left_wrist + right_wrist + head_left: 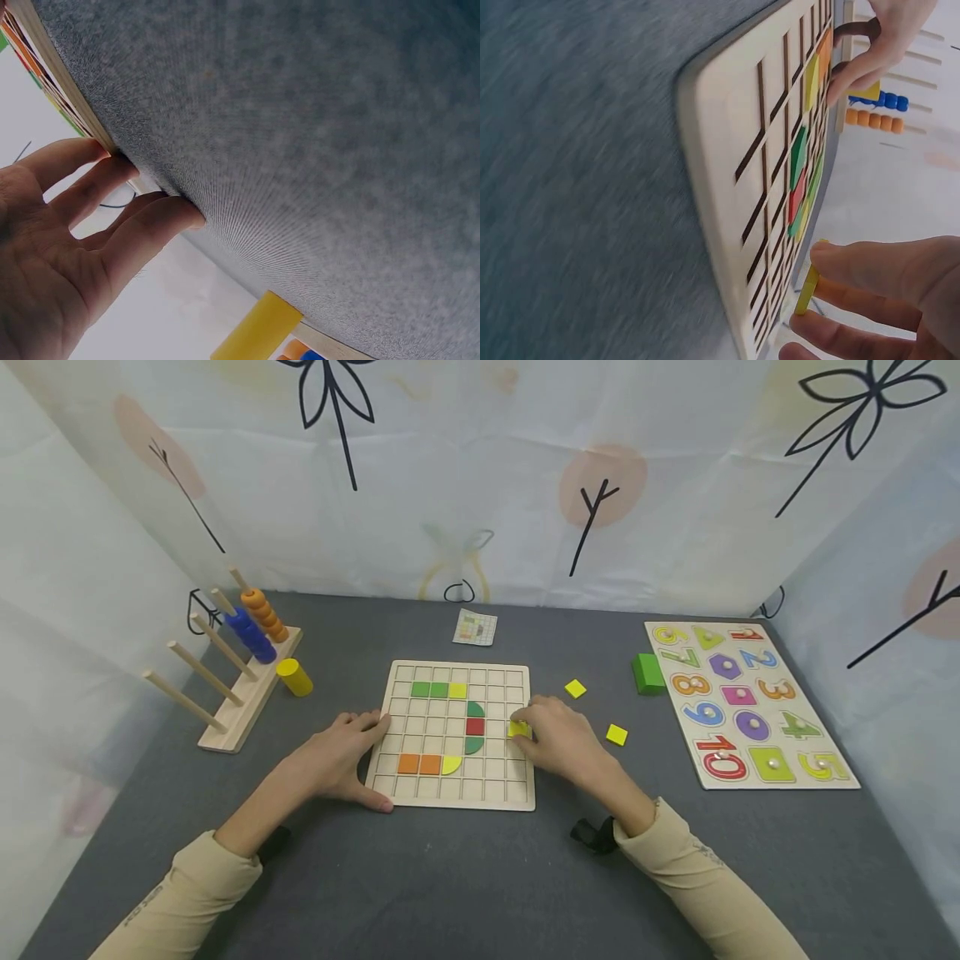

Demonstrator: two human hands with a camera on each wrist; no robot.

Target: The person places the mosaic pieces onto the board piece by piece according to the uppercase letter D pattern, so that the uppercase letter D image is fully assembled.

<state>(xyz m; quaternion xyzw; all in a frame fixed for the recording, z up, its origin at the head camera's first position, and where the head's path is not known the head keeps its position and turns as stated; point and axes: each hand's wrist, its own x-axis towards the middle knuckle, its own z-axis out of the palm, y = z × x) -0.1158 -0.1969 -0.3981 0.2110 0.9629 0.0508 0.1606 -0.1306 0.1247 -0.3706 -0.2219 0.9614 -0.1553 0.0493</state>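
A square wooden grid board lies in front of me on the table. My left hand rests at its left edge, thumb by the near corner and fingers spread along the side. Between thumb and fingertips my right hand pinches a yellow square tile over the board's right side. Two green tiles and a yellow one line an upper row. Right of centre, a red square tile sits between two rounded green ones. Two orange tiles and a rounded yellow tile lie in a lower row.
Two loose yellow tiles lie right of the board. A small pattern card is behind it. A pegged bead stand and yellow cylinder stand left. To the right are green blocks and a number puzzle board.
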